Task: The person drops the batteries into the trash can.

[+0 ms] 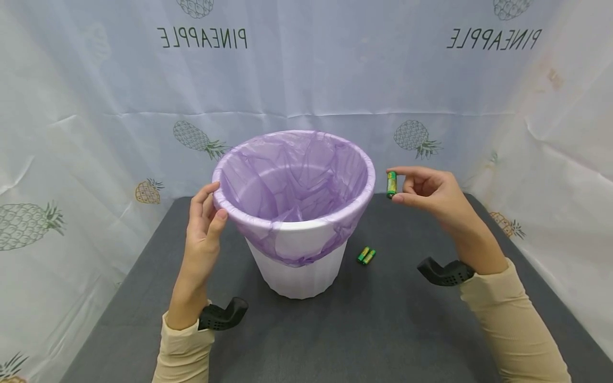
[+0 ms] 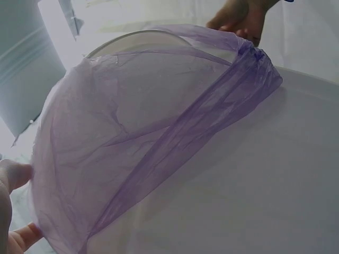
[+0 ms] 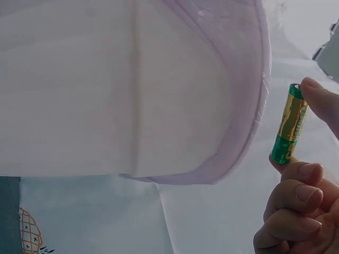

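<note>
A white bin [image 1: 299, 271] lined with a purple bag [image 1: 297, 175] stands on the dark grey table [image 1: 364, 330]. My left hand [image 1: 205, 223] grips the bin's left rim, thumb on the outside and fingers over the edge; the left wrist view shows the purple bag [image 2: 143, 148] close up with my fingertips [image 2: 13, 174] at its edge. My right hand [image 1: 423, 194] pinches a green and gold battery [image 1: 391, 184] upright between thumb and forefinger, just right of the rim. In the right wrist view the battery [image 3: 290, 131] stands beside the bin's rim [image 3: 249, 132]. Two more batteries [image 1: 366, 256] lie on the table by the bin's base.
A white cloth printed with pineapples [image 1: 416, 139] hangs behind and to both sides of the table. Black wrist mounts [image 1: 222, 315] sit on both forearms.
</note>
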A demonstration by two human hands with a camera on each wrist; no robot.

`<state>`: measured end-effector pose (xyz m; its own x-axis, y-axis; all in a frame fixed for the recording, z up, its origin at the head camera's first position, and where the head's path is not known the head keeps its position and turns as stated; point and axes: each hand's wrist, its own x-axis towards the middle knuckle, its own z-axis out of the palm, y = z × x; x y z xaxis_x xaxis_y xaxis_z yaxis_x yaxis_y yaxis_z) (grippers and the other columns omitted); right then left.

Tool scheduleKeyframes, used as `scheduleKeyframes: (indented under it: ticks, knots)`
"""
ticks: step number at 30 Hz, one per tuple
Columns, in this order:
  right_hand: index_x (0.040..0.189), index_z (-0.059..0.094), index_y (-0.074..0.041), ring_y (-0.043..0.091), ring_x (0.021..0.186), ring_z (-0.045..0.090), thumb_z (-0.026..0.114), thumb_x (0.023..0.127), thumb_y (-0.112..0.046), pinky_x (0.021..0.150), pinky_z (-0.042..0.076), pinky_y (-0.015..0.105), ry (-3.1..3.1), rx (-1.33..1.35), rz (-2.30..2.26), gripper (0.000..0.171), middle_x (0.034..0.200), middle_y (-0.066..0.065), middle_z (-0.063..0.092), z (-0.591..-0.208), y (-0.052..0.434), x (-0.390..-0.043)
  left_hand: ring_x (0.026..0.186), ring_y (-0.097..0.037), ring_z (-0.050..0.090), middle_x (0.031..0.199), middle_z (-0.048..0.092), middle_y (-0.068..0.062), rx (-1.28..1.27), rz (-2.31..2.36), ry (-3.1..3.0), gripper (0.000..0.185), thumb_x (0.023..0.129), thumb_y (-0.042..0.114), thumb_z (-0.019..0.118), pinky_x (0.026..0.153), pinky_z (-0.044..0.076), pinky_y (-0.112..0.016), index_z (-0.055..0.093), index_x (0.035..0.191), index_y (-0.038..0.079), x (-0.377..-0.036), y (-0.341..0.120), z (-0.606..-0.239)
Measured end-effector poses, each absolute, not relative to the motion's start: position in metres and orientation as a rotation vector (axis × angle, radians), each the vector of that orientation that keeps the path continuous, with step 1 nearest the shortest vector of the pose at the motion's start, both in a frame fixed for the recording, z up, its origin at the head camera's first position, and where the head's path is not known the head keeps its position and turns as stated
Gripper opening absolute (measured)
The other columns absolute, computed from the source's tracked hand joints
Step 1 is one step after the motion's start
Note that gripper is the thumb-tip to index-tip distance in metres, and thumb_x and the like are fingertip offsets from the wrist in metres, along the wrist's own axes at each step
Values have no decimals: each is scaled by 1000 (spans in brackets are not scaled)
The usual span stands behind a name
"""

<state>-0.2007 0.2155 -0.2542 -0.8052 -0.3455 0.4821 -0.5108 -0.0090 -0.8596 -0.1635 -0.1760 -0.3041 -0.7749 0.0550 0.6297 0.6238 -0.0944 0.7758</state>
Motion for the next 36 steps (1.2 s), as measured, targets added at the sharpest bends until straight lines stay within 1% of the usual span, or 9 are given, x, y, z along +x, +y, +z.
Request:
scheduleKeyframes:
  ticks: [12,18,25,32,36]
  knots:
    - [116,67,-4,9,57,40,62,80,16,53,26,31,-2097,924,1926,42,65,-6,49,-249,204,-203,120,-12,47,143,42,-4,-736,-1924,-1798,45,99,7,42,103,36,-16,31,142,13,-163,-176,-304]
    - [116,68,-8,9,56,39,63,82,14,52,27,30,-2121,925,1909,41,65,-7,50,-251,197,-206,120,-12,47,143,42,-5,-751,-1931,-1790,44,100,8,42,103,37,-16,31,142,13,-163,-177,-304]
    - [115,69,-14,9,53,35,64,82,11,47,23,29,-2138,871,1914,41,64,-8,50,-254,186,-210,119,-13,47,143,42,-5,-747,-1928,-1798,45,99,7,42,102,37,-16,31,142,13,-163,-177,-305]
    - [113,69,-19,8,52,34,63,84,9,49,26,28,-2107,864,1985,41,65,-10,53,-256,177,-213,120,-13,47,143,42,-5,-739,-1925,-1800,45,99,7,42,102,37,-16,31,142,13,-163,-177,-305]
    - [114,69,-20,8,52,35,61,86,9,50,26,28,-2094,876,2024,41,63,-10,50,-258,175,-213,119,-13,47,143,42,-6,-724,-1932,-1799,45,99,8,43,102,37,-16,32,142,14,-163,-177,-304]
